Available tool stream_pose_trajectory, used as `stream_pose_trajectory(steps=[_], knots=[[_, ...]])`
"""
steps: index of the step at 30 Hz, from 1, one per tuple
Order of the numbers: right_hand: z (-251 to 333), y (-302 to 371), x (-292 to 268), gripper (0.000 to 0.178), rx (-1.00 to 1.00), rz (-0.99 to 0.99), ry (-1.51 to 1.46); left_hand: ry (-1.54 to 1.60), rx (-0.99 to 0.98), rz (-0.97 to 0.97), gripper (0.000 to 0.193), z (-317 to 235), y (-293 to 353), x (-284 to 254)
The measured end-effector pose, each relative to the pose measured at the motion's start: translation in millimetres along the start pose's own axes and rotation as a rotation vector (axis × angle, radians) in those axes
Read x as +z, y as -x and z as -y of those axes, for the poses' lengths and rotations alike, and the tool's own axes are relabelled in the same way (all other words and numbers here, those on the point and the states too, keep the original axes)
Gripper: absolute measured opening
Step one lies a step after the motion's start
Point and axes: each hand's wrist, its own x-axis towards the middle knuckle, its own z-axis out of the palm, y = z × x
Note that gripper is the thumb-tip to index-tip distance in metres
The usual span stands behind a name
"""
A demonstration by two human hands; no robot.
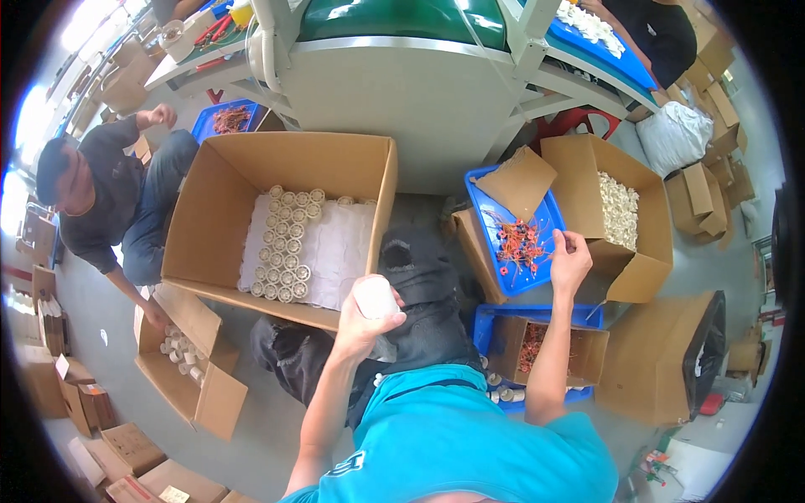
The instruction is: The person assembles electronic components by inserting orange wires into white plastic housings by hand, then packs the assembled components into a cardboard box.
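My left hand (362,330) is wrapped round a white plastic cup-shaped part (376,298) beside the near right corner of a large carton (285,313). Inside that carton, several round white parts (285,243) stand in rows on a pale sheet. Over the right edge of a blue tray (549,216), my right hand (571,259) is closed in a pinch; whatever lies between the fingertips is too small to make out. Small red parts with thin wires (520,245) lie heaped in the tray, and a cardboard flap (516,183) covers its far end.
A carton of small white pieces (619,210) stands right of the tray. Below it, a smaller box (510,345) holds more red parts. At left, a co-worker (109,197) reaches into an open carton of white parts (180,352). A machine with a green belt (402,21) stands ahead.
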Motion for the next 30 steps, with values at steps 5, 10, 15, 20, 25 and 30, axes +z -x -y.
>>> stream_pose_trajectory(steps=[5,10,15,20,25,30], knots=[[10,17,5,0.019,-0.099,-0.105,-0.273,-0.116,0.041,0.122,0.053,19,-1,13],[-82,-4,20,0.04,0.0,0.094,0.064,-0.167,-0.082,0.213,0.054,33,-7,32],[-53,12,24,0.021,-0.395,-0.231,0.291,-0.119,-0.106,0.221,0.064,41,-6,40],[-84,41,48,0.025,0.065,0.512,0.357,0.348,-0.195,0.157,0.065,43,-6,33],[-86,61,60,0.02,0.111,0.472,0.489,0.186,-0.093,0.084,0.07,45,-1,27],[-78,46,29,0.017,-0.091,0.241,0.448,0.1,-0.113,0.085,0.062,41,-1,24]])
